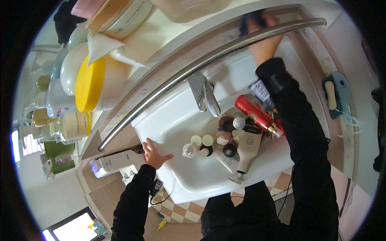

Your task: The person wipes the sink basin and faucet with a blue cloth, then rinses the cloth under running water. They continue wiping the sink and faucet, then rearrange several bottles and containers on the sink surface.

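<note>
My right hand point(265, 39) is behind the metal rail point(193, 73), holding a dark blue cloth point(251, 22) against the tiled wall below the shelf; both look blurred, and the rail crosses in front of the hand. With fingers spread, my left hand point(155, 155) rests on the left rim of the white sink point(178, 189). Inside the basin, several toiletries stand or lie together: a white pump bottle point(248, 144), a red canister point(256, 114), a white squeeze tube point(226, 159) and a small white bottle point(190, 150). The chrome faucet point(205, 96) is between them and the rail.
The shelf point(144, 48) above the rail bears several jars and bottles, including a yellow-lidded jar point(90, 84). A whale-shaped soap holder point(340, 90) hangs on the right wall. Left of the sink is a white appliance point(114, 162). Cables hang near both sleeves.
</note>
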The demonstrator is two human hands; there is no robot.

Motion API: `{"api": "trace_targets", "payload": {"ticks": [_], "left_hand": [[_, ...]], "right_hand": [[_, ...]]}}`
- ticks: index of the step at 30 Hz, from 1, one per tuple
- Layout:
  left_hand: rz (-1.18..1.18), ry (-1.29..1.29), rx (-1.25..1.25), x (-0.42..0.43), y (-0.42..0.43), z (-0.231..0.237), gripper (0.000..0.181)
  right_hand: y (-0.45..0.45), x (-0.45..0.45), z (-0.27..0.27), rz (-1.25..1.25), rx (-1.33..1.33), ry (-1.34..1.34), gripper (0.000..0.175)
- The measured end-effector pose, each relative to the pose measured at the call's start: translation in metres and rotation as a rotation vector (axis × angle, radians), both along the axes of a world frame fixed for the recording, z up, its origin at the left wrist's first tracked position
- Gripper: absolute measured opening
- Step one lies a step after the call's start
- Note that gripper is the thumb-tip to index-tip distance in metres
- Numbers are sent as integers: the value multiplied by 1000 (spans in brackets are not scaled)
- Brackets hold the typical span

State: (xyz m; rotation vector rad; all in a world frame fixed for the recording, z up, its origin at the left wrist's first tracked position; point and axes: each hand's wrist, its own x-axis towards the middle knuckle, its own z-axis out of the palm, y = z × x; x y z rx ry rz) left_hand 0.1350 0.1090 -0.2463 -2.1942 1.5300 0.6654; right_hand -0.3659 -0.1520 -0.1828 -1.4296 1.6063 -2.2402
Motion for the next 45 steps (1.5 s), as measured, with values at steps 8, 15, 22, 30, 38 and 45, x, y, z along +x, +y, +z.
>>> {"api": "trace_targets", "payload": {"ticks": [8, 15, 22, 30, 38, 45], "left_hand": [[4, 1, 22, -9, -1, 11, 155], [55, 63, -15, -14, 2, 19, 155], [29, 92, -37, -15, 4, 24, 150], [-64, 176, -4, 8, 13, 19, 150], [-290, 41, 50, 18, 9, -33, 145], [-28, 215, 92, 10, 9, 12, 149]], "right_hand": [[40, 88, 10, 310, -9, 542, 27], [30, 73, 6, 95, -19, 390, 33], [57, 163, 24, 399, 148, 393, 31], [91, 303, 42, 589, 57, 506, 30], [119, 446, 17, 613, 138, 551, 26], [105, 367, -5, 182, 146, 581, 21]]}}
